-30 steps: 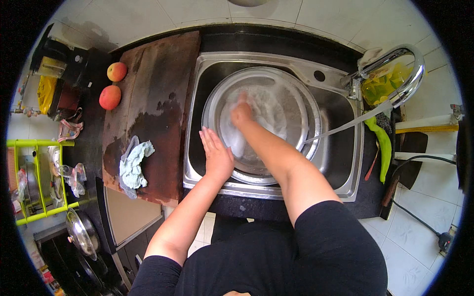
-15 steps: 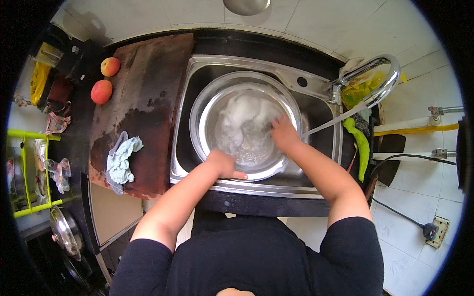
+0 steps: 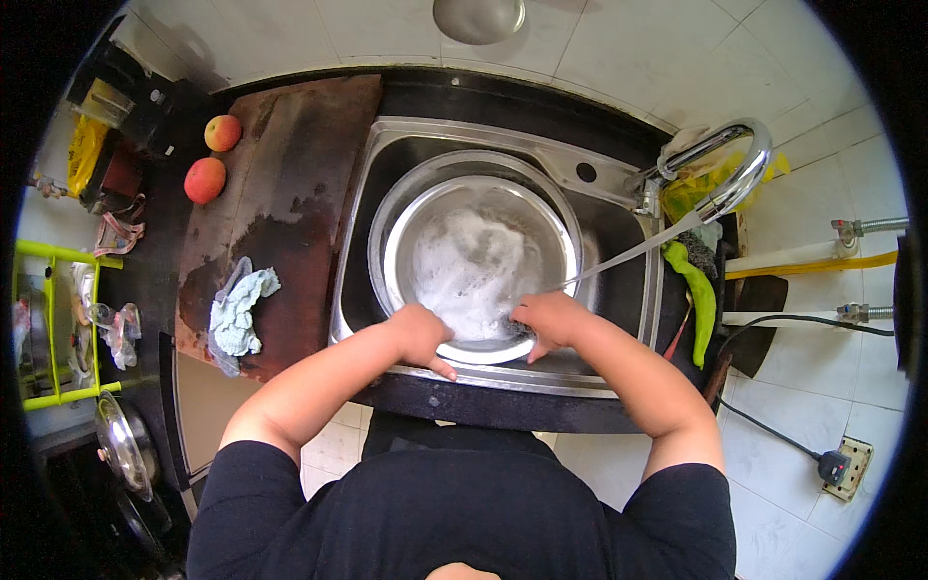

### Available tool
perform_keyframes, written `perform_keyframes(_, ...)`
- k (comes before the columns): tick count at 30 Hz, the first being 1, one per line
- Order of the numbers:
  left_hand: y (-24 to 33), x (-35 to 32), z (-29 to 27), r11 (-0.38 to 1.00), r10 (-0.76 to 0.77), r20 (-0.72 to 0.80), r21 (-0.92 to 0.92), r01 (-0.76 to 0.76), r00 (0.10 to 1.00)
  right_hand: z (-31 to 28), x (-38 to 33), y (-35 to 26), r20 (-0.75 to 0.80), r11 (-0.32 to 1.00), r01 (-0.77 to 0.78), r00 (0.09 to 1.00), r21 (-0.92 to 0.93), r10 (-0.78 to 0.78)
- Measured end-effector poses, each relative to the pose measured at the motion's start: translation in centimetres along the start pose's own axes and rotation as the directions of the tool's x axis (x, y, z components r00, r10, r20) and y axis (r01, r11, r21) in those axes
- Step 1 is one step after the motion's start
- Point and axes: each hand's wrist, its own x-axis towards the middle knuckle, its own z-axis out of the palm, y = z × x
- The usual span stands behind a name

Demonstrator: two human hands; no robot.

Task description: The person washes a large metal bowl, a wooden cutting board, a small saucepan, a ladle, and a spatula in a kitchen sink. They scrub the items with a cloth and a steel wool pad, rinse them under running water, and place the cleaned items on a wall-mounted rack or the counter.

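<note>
A stainless steel basin of foamy water sits inside a larger metal basin in the sink. My left hand grips the inner basin's near-left rim, thumb outside and fingers inside. At the near-right rim my right hand holds it the same way, its fingertips by the foam. From the chrome tap, a stream of water runs down to the basin's right side. Foam hides whatever may lie under the water.
A stained wooden board left of the sink bears two red-yellow fruits and a crumpled pale-blue cloth. A long green vegetable lies on the right. Beyond are a black cable and a plug in a wall socket.
My right hand has come out of the foam to the near rim. My left hand has taken a firmer hold, and the inner basin now stands out higher from the larger one.
</note>
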Motion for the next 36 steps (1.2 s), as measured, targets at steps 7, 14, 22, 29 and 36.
perform_keyframes(7, 0.9, -2.7, -1.8, 0.985, -0.091, -0.425, -0.17, 0.019, 0.901, -5.7, -2.4, 1.0, -0.171, 0.983, 0.066, 0.985, 0.169, -0.037)
perform_keyframes(14, 0.7, -4.5, -5.8, 0.662, -0.493, -0.602, -0.728, -0.179, 0.628, -6.3, -4.0, -0.3, -0.803, 0.766, 0.244, 0.214, 0.595, 0.556)
perform_keyframes(22, -1.8, -4.1, -5.1, -0.114, -0.817, -0.307, -0.744, -0.659, 0.488, 3.5, 6.9, 5.6, -0.394, 0.516, -0.178, 0.458, 0.838, 0.797)
perform_keyframes(29, -1.8, -4.4, -5.9, -0.059, -0.861, -0.28, -0.775, -0.629, 0.425, 12.0, 13.3, 6.0, -0.206, 0.89, -0.446, 0.866, 0.094, 0.455)
perform_keyframes(36, -1.9, -3.5, -4.9, 0.209, -0.842, -0.441, -0.797, -0.566, 0.31, 2.1, 12.4, 8.9, 0.036, 0.086, -0.168, 0.613, 0.982, 0.789)
